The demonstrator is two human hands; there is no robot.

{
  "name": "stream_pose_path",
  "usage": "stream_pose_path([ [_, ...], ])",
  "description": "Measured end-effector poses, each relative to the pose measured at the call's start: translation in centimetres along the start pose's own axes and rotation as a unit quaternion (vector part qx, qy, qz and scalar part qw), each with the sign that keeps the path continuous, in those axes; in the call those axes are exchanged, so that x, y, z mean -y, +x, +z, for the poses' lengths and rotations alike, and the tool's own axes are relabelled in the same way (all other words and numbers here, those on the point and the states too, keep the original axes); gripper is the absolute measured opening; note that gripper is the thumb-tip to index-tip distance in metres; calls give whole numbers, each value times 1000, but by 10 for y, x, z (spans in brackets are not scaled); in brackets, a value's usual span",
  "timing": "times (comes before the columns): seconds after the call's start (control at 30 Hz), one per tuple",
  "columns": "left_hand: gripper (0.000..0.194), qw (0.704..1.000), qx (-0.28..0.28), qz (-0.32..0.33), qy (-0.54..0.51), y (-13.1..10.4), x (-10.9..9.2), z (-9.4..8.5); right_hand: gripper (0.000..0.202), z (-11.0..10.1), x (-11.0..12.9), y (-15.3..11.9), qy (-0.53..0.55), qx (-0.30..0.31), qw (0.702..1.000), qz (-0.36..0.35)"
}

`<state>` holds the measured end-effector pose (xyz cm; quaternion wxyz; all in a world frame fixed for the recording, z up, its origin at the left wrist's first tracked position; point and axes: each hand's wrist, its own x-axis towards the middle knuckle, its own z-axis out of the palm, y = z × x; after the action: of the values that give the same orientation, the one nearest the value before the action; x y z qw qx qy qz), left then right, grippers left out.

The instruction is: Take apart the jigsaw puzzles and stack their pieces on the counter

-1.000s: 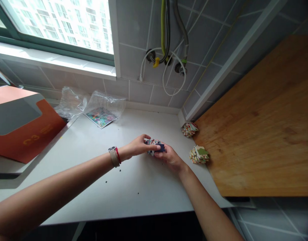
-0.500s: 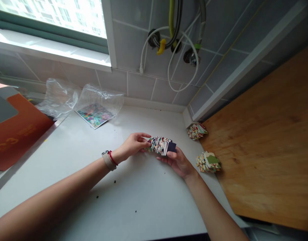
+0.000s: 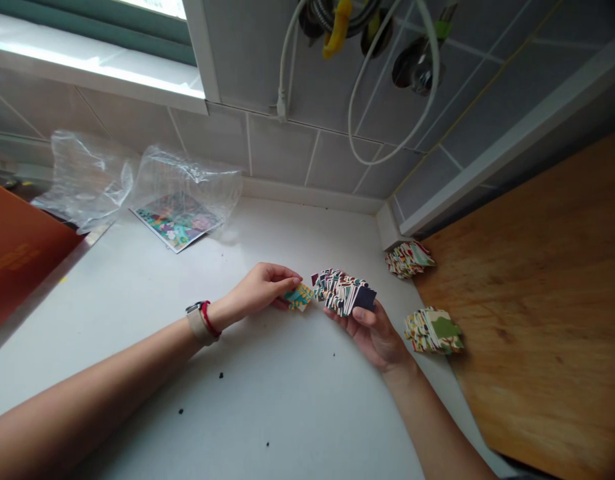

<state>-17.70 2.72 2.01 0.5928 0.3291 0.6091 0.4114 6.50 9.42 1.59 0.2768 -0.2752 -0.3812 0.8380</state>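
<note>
Above the white counter [image 3: 287, 387], my right hand [image 3: 370, 333] grips a fanned stack of puzzle pieces [image 3: 342, 292], its thumb on a dark blue piece at the near end. My left hand [image 3: 262, 288], with a watch and a red band at the wrist, pinches a teal and yellow puzzle piece [image 3: 299, 297] just left of the stack. Two more piles lie at the right, a reddish pile [image 3: 408, 259] near the wall corner and a green and cream pile [image 3: 434, 331] closer to me.
A wooden board [image 3: 532, 300] covers the right side. Clear plastic bags [image 3: 95, 180] and a printed picture card [image 3: 177, 221] lie at the back left, beside an orange box [image 3: 27, 253]. Cables and pipes hang on the tiled wall.
My left hand has drawn a teal and yellow piece away from the stack's left end, and the piece now shows. The camera view has shifted closer and lower.
</note>
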Motion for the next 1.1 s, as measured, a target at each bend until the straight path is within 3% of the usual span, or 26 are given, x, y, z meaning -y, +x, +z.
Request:
stream_pose_path([
  [0.27,31,1000,4,12,27,3,4,1,66,-3,0,-1,13,-10,1000,5],
  [0.47,29,985,9,126,119,3,17,3,58,-3,0,-1,9,-29,1000,1],
  [0.63,23,951,-33,232,200,-6,21,24,47,-5,3,1,1,-49,999,-11],
  [0.73,16,931,4,260,257,-14,24,47,42,-6,5,3,9,-69,997,-23],
  [0.93,10,819,31,369,438,-21,36,89,31,-8,8,6,26,-95,994,-41],
  [1.1,11,788,22,393,475,-21,42,98,34,-10,8,7,41,-93,994,-38],
])
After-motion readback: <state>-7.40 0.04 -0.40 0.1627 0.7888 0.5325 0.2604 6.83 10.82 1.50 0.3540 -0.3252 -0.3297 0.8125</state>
